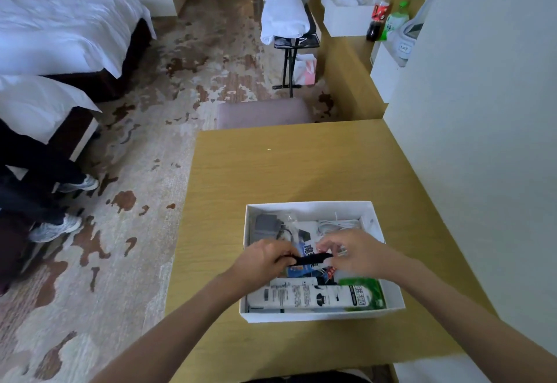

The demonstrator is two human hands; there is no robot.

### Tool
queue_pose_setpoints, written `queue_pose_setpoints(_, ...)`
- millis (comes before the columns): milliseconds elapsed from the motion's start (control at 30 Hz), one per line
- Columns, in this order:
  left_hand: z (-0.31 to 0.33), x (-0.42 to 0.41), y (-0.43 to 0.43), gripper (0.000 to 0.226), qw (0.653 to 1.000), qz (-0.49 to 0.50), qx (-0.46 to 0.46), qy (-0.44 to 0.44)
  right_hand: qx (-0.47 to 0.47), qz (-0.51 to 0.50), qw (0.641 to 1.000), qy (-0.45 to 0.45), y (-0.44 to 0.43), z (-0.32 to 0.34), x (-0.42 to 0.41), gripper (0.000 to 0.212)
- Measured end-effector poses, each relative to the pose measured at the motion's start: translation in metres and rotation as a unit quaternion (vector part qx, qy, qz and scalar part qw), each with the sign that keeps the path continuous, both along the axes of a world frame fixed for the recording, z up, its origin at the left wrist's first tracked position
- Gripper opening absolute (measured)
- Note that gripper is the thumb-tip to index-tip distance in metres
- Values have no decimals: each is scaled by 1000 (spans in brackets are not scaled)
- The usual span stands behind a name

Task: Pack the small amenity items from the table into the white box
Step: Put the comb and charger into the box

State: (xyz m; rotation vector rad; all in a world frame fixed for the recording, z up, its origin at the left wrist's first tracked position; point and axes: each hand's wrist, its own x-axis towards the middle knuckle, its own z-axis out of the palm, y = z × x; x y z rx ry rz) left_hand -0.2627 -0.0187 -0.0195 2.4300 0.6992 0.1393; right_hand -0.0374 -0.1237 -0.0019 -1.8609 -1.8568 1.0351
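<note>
Both bare forearms reach forward and converge above the middle of the white box (319, 315). The left hand (262, 259) and right hand (360, 250) face each other, fingers curled, each keeping a fingertip grip on one end of a black strip (312, 259).

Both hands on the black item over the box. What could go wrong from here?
1. The white box looks crowded: the black item, pinched by the left hand and right hand, may end up perched on the white carton and green packet rather than settling.
2. The white cable lies loose just beyond the hands; fingers could snag it when pulling out.
</note>
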Motion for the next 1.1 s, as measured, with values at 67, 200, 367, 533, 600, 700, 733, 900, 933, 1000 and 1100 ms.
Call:
queue_pose_setpoints(67, -5, 4, -5, 18, 1000, -14, 15, 0, -3, 24, 999, -48, 0, -6, 1, 19)
queue_pose_setpoints(200, -12, 5, -11, 21, 996, -45, 80, -7, 36, 115, 976, -183, 1, -19, 1, 9)
queue_pose_setpoints(367, -12, -2, -16, 18, 990, -22, 136, 14, 111, 192, 935, -276, -3, -42, 7, 17)
queue_pose_setpoints(533, -5, -1, -18, 14, 985, 48, 163, 5, 108, 171, 968, -147, 3, -36, 21, 8)
queue_pose_setpoints(600, -3, 2, -14, 18, 984, 92, 152, 8, 79, 126, 988, -34, 10, -24, 31, 3)
queue_pose_setpoints(700, 5, 13, -2, 15, 979, 133, 152, -33, 95, 64, 988, 101, 28, -3, 49, 11)
queue_pose_setpoints(733, 8, 17, 3, 15, 976, 144, 158, -49, 111, 49, 987, 109, 35, 3, 55, 14)
queue_pose_setpoints(900, 13, 36, 41, 14, 959, 169, 220, -55, 162, 3, 985, 54, 78, 8, 81, 14)
queue_pose_setpoints(933, 12, 38, 50, 12, 961, 152, 224, -51, 155, -9, 987, 47, 87, 5, 84, 13)
queue_pose_setpoints(1000, 6, 40, 67, 10, 969, 105, 218, -47, 132, -20, 991, 21, 105, -4, 91, 12)
queue_pose_setpoints(1100, -4, 38, 91, 13, 978, 37, 203, -41, 60, -6, 998, -25, 131, -24, 98, 14)
